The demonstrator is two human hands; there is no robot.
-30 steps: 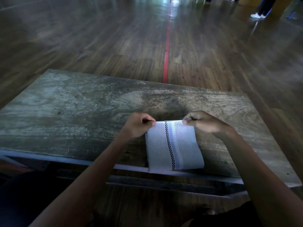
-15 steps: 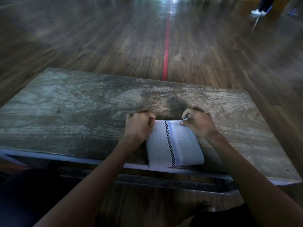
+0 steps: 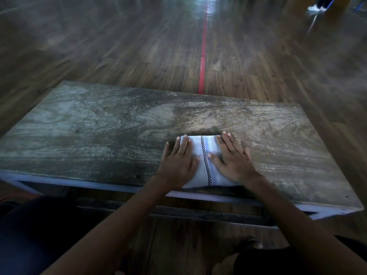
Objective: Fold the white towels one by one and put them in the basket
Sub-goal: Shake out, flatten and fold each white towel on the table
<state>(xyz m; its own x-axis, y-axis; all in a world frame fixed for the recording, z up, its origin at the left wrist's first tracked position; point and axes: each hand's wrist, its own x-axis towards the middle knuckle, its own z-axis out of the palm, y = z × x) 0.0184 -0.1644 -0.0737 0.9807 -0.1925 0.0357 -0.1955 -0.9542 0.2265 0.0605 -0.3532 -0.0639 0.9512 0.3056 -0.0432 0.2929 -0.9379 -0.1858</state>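
Both flat hands hide the sides of the folded towel [image 3: 206, 161], and the floor [image 3: 99, 46] beyond is motion-blurred

Flat hands [image 3: 206, 161] on folded towel [image 3: 206, 155]

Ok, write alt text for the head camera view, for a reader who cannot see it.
Two bare hands press flat on a folded white towel with a black checkered stripe, the left hand and right hand palm-down on either side of it. The towel lies near the front edge of a worn wooden table, with wood flooring and a red floor line beyond.
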